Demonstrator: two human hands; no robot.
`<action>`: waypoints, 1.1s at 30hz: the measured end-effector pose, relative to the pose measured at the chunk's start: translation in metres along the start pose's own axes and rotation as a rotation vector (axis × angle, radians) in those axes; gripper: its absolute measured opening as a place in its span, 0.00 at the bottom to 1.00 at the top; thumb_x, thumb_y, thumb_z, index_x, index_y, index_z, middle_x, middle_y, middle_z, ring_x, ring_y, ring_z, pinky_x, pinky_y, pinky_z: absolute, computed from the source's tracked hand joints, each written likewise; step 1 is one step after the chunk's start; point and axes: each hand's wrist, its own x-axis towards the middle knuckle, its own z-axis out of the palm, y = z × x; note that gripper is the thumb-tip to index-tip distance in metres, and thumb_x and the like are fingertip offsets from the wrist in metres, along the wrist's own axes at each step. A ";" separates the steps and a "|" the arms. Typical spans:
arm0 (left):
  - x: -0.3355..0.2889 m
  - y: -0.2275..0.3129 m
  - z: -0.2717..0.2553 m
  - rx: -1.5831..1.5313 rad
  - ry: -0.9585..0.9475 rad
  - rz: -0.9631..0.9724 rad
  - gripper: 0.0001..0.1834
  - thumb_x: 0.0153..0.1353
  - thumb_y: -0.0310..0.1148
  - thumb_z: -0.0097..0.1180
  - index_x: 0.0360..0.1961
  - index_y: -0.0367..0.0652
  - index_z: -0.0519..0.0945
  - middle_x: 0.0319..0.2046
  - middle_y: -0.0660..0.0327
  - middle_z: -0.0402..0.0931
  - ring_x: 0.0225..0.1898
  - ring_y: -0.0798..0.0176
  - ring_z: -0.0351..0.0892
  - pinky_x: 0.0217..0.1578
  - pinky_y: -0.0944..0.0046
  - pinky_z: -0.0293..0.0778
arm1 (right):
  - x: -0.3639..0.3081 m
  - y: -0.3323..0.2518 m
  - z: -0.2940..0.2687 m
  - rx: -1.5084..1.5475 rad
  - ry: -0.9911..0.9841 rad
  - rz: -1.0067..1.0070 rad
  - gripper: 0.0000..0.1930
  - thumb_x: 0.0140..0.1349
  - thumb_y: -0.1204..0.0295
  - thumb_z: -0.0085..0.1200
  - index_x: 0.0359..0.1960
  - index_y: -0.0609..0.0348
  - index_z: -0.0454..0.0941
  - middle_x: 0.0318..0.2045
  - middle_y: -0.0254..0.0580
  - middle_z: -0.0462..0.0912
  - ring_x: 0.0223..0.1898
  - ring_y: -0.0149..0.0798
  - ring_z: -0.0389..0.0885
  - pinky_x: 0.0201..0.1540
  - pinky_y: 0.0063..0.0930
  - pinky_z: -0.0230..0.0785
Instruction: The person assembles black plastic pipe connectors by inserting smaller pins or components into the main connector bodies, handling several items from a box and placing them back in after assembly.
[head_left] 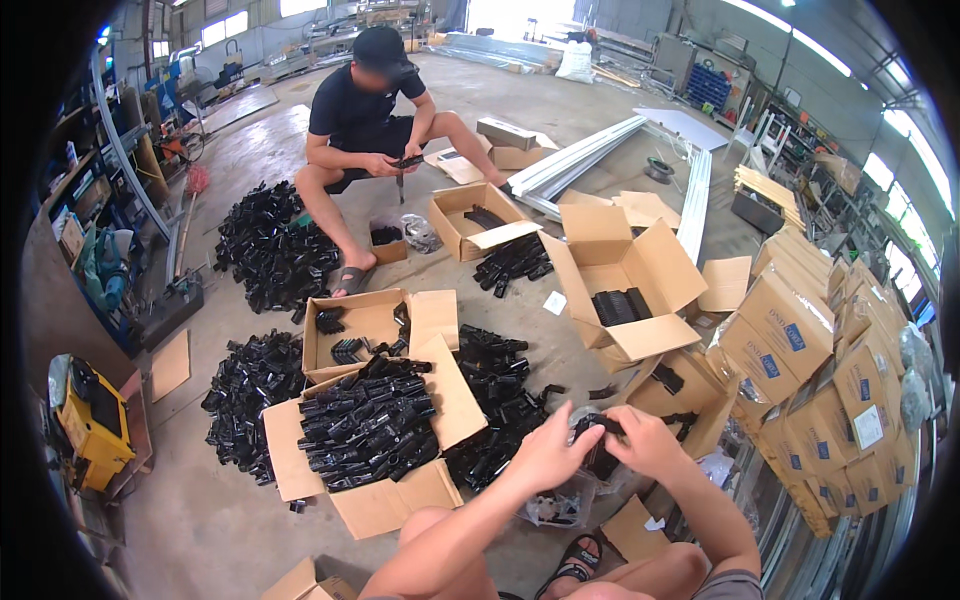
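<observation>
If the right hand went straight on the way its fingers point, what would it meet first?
The black part is already at the fingertips of the right hand; just past it, the left hand would likely come next, though depth is unclear.

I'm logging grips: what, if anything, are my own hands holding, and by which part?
A black part, with the left hand at its left side and the right hand at its right; exactly which ends cannot be told.
</observation>
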 end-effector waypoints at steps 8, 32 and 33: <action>-0.021 -0.019 -0.021 -0.921 -0.722 -0.281 0.27 0.72 0.53 0.47 0.55 0.39 0.75 0.41 0.59 0.81 0.39 0.66 0.85 0.39 0.71 0.83 | -0.032 -0.077 -0.029 0.138 0.037 0.081 0.15 0.61 0.75 0.56 0.49 0.63 0.72 0.44 0.53 0.79 0.45 0.56 0.80 0.47 0.43 0.75; -0.025 -0.015 0.030 -1.113 -0.482 -0.249 0.20 0.73 0.43 0.48 0.59 0.41 0.74 0.50 0.61 0.80 0.52 0.65 0.79 0.52 0.65 0.76 | -0.058 -0.056 -0.022 0.378 0.275 0.258 0.14 0.61 0.75 0.56 0.48 0.65 0.80 0.41 0.53 0.85 0.40 0.50 0.85 0.43 0.35 0.78; -0.027 -0.018 0.029 -1.114 -0.474 -0.248 0.20 0.73 0.43 0.48 0.59 0.41 0.74 0.50 0.61 0.80 0.52 0.65 0.79 0.52 0.65 0.76 | -0.057 -0.057 -0.020 0.376 0.276 0.248 0.14 0.61 0.75 0.57 0.48 0.65 0.80 0.41 0.52 0.85 0.41 0.51 0.85 0.44 0.35 0.77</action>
